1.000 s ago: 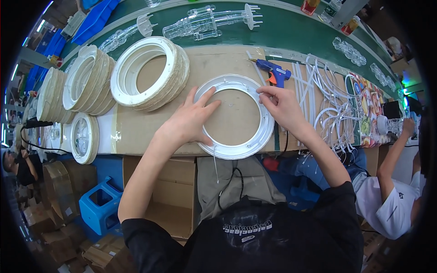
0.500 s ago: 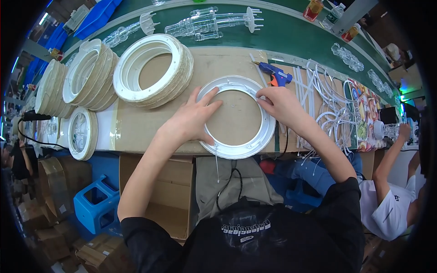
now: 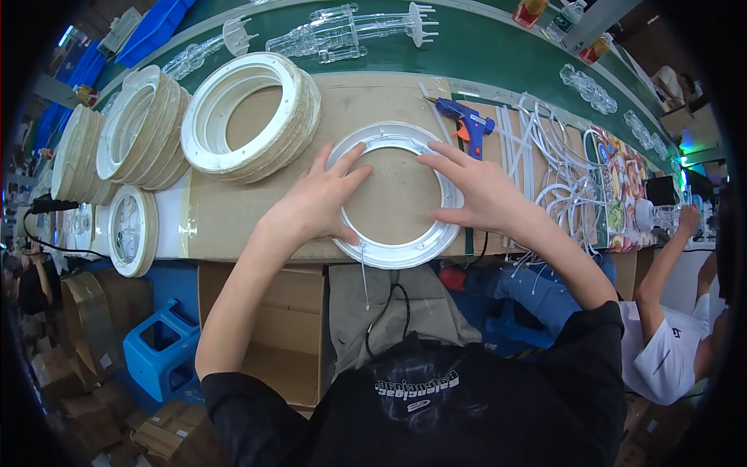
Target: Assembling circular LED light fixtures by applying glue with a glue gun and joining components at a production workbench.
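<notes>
A white ring [image 3: 394, 257] with a wide opening lies on the cardboard in front of me. A thin pale strip shows along its inner far side, and a thin white wire [image 3: 365, 284] hangs from its near left edge. My left hand [image 3: 311, 198] grips the ring's left side, fingers spread over the rim and thumb at the near edge. Across from it, my right hand [image 3: 486, 194] holds the right side, fingertips on the far right rim and thumb reaching to the inner edge. Just beyond my right hand lies a blue glue gun [image 3: 464, 124].
Stacks of white rings [image 3: 245, 121] stand at left. White strips and coiled wires [image 3: 556, 171] lie at right. Clear plastic parts [image 3: 334, 33] rest on the green surface behind. An open carton [image 3: 284, 335] and blue stool [image 3: 162, 346] are below; a co-worker [image 3: 661, 342] sits at right.
My right hand has opened from a pinch at the ring's far right edge to spread fingers over its right side. The left hand keeps its place on the ring. The whole view has shifted slightly.
</notes>
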A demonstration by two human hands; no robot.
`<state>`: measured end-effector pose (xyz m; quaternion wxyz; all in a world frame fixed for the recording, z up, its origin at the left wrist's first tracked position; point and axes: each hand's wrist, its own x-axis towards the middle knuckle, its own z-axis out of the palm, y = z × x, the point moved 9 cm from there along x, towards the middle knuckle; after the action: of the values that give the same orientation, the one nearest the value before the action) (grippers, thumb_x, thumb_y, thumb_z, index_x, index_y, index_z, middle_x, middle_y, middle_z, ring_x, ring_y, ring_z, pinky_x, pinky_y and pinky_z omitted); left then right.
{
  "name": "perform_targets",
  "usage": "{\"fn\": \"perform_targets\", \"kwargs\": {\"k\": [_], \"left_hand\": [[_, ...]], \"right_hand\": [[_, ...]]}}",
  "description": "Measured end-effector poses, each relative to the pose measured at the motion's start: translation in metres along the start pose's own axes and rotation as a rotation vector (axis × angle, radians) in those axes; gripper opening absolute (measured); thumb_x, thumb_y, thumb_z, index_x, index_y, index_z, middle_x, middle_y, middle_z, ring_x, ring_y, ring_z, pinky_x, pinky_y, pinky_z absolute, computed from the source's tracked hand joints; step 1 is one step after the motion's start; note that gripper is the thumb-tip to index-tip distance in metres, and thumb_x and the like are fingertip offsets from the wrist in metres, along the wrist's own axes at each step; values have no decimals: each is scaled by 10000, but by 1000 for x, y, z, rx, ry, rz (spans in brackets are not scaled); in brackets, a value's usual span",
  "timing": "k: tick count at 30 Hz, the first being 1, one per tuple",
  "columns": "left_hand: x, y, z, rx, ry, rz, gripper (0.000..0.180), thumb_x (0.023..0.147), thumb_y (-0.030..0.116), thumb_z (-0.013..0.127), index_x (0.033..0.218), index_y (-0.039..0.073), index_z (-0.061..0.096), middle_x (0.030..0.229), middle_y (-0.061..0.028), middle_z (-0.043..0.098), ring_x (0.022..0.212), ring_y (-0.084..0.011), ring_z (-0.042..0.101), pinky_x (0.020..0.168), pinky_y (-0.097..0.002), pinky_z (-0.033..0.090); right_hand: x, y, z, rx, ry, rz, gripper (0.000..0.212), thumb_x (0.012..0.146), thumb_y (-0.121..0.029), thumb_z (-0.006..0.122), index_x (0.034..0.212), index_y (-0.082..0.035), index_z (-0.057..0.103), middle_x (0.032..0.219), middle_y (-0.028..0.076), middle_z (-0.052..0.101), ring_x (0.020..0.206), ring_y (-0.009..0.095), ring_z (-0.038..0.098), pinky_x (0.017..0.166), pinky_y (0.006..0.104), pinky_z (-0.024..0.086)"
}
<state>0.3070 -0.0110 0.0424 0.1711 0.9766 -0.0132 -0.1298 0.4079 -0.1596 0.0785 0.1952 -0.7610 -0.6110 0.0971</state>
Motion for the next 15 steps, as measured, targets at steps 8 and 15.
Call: {"fn": "perform_targets", "kwargs": {"k": [8,15], "left_hand": [[1,2,0,-7,1,5,1045,543,218,932,1465,118,451,1633,-101,255,1459,-503,229,1184,-546,345],[1,4,-3,-8,30,12,1020,526,196,938,1431,75,483,1624,-121,271,1476,-487,214,1156,-549,382]], "right_hand": [[-1,-16,24,-152,-265,119,915,665,-343,843,1437,-56,444,1439,363,421,917,450,691,831,462,570],[6,-21,33,-235,-344,141,898,643,-278,818,1405,16,447,1394,435,408,866,436,702,804,448,579]]}}
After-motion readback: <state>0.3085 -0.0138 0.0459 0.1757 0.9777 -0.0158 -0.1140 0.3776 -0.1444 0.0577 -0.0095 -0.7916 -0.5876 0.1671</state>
